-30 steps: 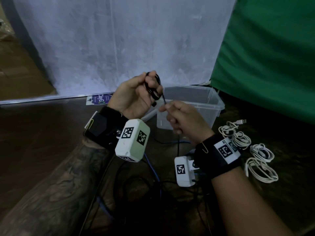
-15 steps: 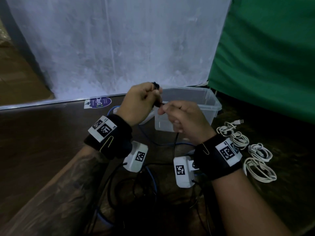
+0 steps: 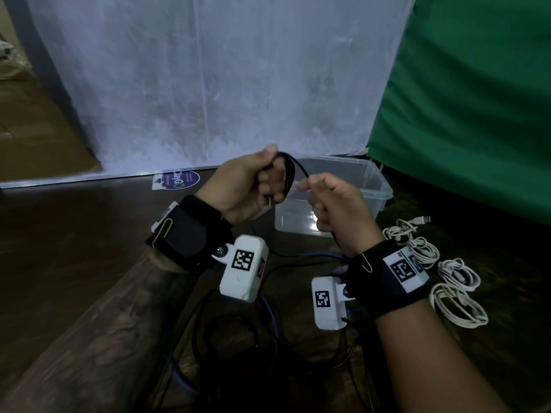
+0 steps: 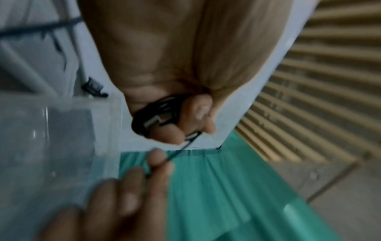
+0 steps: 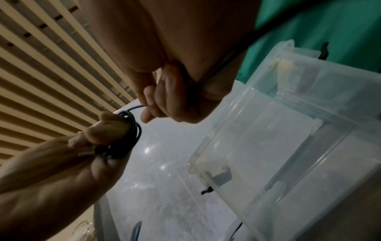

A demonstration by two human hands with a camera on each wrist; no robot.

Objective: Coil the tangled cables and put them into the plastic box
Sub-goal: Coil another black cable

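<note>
My left hand (image 3: 269, 181) grips a small coil of black cable (image 3: 288, 174) wound around its fingers, held up in front of the clear plastic box (image 3: 372, 177). The coil (image 4: 156, 114) shows a metal plug end in the left wrist view, and loops (image 5: 132, 130) over the fingers in the right wrist view. My right hand (image 3: 316, 189) pinches the same cable's free strand just right of the coil; the strand runs down through the fist to the floor. More black and blue cable (image 3: 268, 311) lies tangled below my wrists.
Several coiled white cables (image 3: 456, 293) lie on the dark floor to the right of the box. A white sheet (image 3: 208, 84) hangs behind, a green cloth (image 3: 477, 99) at right. A round sticker (image 3: 179, 180) is on the floor at the back.
The left hand has turned back palm-side, showing the coil again, and the right hand has led the strand over to the coil's right side. Both hands have risen slightly.
</note>
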